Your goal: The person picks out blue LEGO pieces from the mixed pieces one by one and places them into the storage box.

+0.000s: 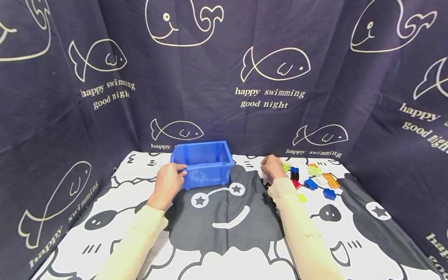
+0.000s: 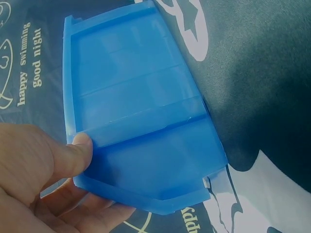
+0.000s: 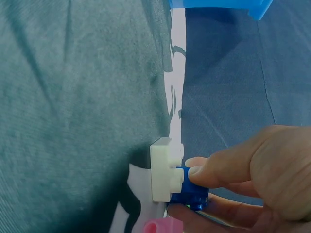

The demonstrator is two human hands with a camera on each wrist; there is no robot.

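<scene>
Two hands at work on a printed cloth — one on a bin, one on bricks.

The left hand [image 1: 168, 182] pinches the rim of the glossy blue plastic bin [image 1: 204, 163], thumb [image 2: 77, 154] over the edge; the bin's long axis runs left-right, opening up. Right of it, the right hand [image 1: 273, 166] pinches a blue studded brick [image 3: 190, 190] stuck to a white one [image 3: 164, 170] — loose bricks [image 1: 316, 181] lie just beside.

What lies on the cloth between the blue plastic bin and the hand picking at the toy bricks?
Nothing: in the head view, only bare black-and-white cartoon cloth separates the blue plastic bin from the right hand.
</scene>
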